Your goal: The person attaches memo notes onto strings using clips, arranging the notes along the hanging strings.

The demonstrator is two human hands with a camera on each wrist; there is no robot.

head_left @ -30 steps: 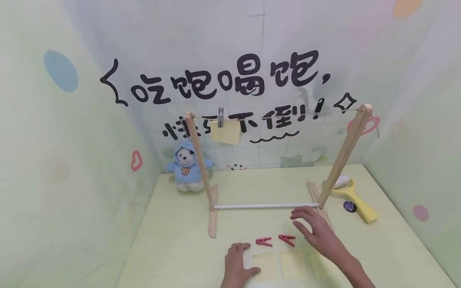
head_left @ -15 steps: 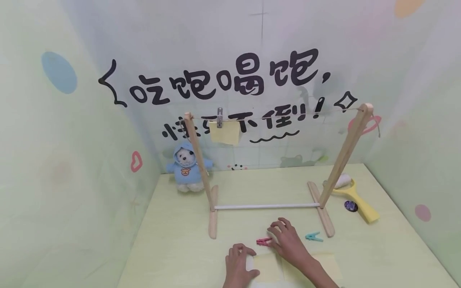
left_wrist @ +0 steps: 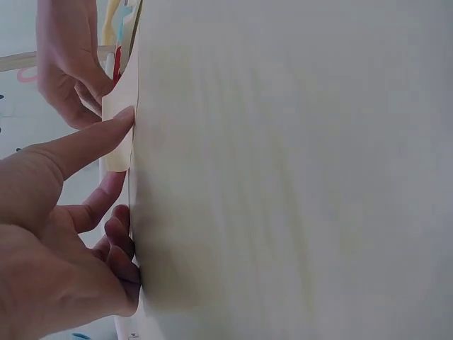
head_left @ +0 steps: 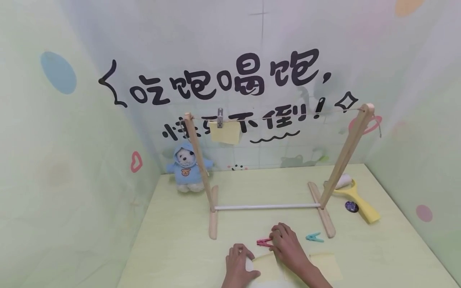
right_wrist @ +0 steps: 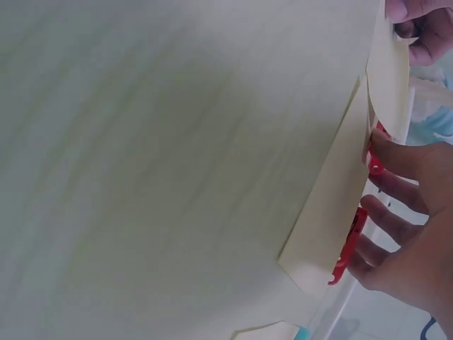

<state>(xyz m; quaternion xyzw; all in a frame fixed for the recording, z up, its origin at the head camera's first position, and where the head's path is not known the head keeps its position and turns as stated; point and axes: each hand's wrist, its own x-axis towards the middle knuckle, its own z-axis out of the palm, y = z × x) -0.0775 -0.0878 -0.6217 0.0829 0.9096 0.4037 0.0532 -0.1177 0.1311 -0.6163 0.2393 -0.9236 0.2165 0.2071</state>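
Observation:
A pale yellow sticky note (head_left: 267, 267) lies near the table's front, bowed up along its far edge. My left hand (head_left: 238, 265) holds its left end, thumb and index finger at the note's edges. Thumb and fingers of my right hand (head_left: 289, 246) pinch the note's far right part, seen also in the right wrist view. Beside that hand lies a red clothespin (head_left: 264, 242). A second red clothespin (right_wrist: 348, 248) sits under the right fingers. Another yellow note (head_left: 327, 266) lies to the right, with a blue clothespin (head_left: 314, 237) beyond it. The middle note is mostly hidden by my right hand.
A wooden frame (head_left: 342, 160) with a string stands behind the hands; a metal clip (head_left: 220, 118) holds a hung yellow note (head_left: 225, 132) there. A blue-clad plush toy (head_left: 187, 172) stands at left. A yellow lint roller (head_left: 360, 204) and dark round object (head_left: 351, 207) lie right.
My right hand has moved left and down from above the clothespins to the left note, uncovering the blue clothespin. The note's far edge has risen. My left hand has barely moved.

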